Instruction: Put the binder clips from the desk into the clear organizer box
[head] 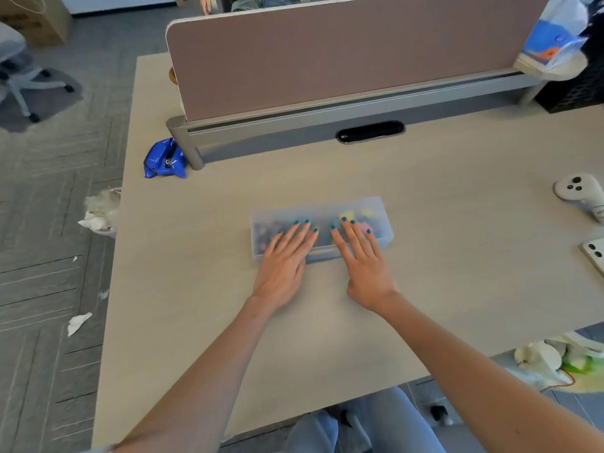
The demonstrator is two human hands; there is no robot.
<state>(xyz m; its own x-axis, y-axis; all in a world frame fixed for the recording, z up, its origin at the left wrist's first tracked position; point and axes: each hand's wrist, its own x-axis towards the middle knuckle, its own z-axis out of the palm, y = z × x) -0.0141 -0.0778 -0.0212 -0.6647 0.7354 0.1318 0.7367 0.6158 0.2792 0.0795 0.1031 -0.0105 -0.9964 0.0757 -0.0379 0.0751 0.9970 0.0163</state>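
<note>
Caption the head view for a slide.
Left hand and right hand flat over clear organizer box holding colourful binder clips on beige desk.

Open desk [457, 197] surrounds the organizer box [327, 209]; the partition [327, 60] walls off the far edge.

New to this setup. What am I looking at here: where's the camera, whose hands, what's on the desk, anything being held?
There is no robot here: a person works with bare hands. The single picture comes from a wide-angle camera worn on their head, looking forward and down. The left hand and right hand lie flat, fingers straight, over the clear organizer box in the middle of the desk. Neither grips anything. Blurred coloured shapes inside the box are probably the binder clips; I see no loose ones on the desk. Also on the desk: a blue packet at the left by the divider panel, and a white controller and a phone at the right edge.
</note>
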